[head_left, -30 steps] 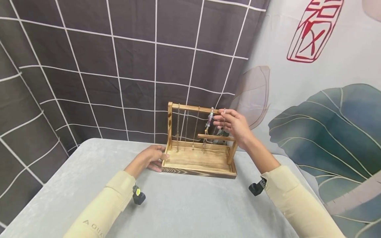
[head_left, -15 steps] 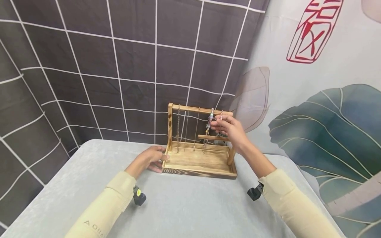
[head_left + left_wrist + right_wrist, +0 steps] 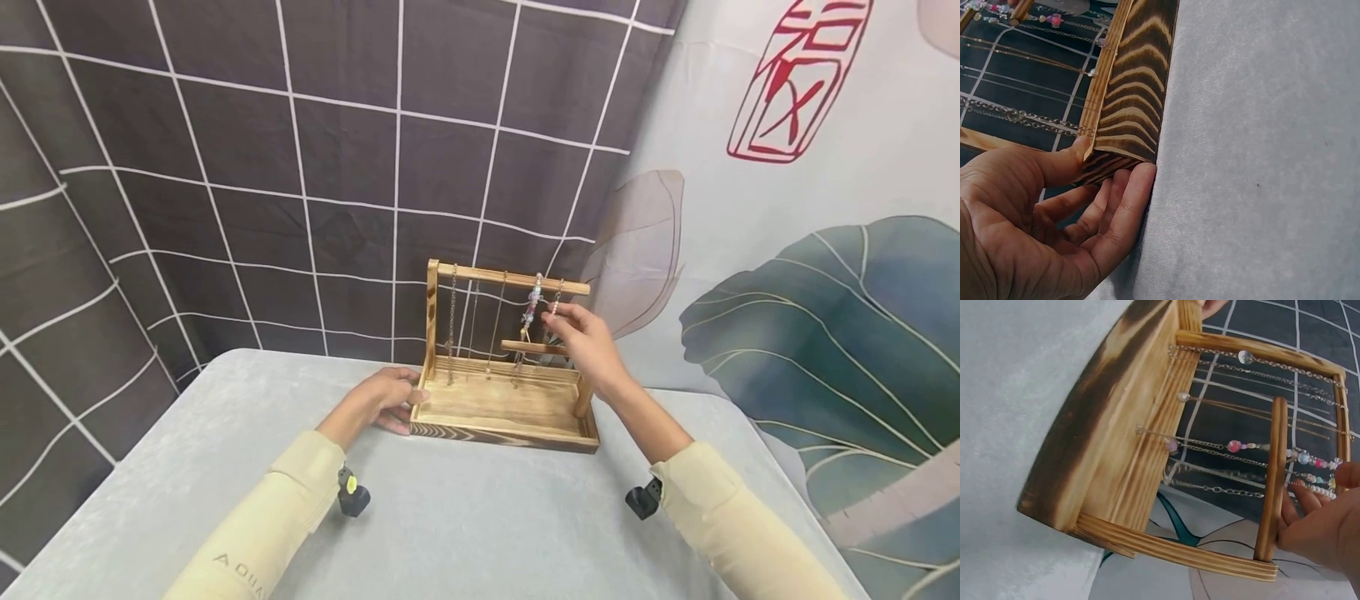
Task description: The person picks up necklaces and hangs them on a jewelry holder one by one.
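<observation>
A wooden jewelry stand (image 3: 495,410) with a shallow tray, a long top bar and a shorter lower bar stands on the table. My left hand (image 3: 381,402) grips the tray's left end, thumb over the rim and fingers against the outside, as the left wrist view shows. Near the top bar's right end hangs a necklace with white beads (image 3: 555,307); my right hand (image 3: 592,350) pinches it just below the bar. Left of it hangs a colourful beaded necklace (image 3: 532,304). A thick chain necklace (image 3: 452,317) and a fine gold necklace (image 3: 497,321) hang further left.
Grey cloth covers the table (image 3: 480,517). Behind the stand hangs a dark curtain (image 3: 337,242) with white grid lines. A printed pale curtain (image 3: 750,333) with leaf shapes is on the right. The lower bar (image 3: 1272,481) lies close to my right fingers.
My right hand has moved left and down from the top bar's right end. The white-beaded necklace now hangs over the bar. The left hand keeps its place on the tray.
</observation>
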A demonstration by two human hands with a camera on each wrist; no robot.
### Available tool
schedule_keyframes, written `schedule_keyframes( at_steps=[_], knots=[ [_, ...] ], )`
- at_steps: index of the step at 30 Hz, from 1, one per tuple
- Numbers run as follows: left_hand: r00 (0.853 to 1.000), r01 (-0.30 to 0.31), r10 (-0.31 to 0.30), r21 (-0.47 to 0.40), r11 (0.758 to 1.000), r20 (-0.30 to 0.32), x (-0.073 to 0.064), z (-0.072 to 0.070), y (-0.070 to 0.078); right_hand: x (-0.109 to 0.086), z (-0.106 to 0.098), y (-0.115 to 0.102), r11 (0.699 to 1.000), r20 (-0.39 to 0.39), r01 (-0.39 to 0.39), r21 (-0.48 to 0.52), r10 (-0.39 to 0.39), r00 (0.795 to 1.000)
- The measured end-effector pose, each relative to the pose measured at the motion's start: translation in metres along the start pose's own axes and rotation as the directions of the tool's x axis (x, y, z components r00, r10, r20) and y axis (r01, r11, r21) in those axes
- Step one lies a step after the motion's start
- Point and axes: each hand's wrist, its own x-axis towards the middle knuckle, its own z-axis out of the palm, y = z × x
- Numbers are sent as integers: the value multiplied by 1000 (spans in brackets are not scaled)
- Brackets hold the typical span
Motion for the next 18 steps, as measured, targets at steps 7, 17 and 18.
schedule_keyframes(
  at_steps=[7, 17, 18],
  knots=[
    [1000, -3, 3, -3, 1000, -7, 1, -2, -1, -5, 3, 1, 993, -73, 6, -120, -15, 997],
    [1000, -4, 4, -13, 1000, -3, 0, -1, -3, -22, 12, 10, 961, -183, 126, -246, -174, 968],
    [1000, -1, 1, -14, 1000, -5, 0, -1, -3, -23, 13, 10, 955, -186, 139, -264, -191, 964]
  ],
)
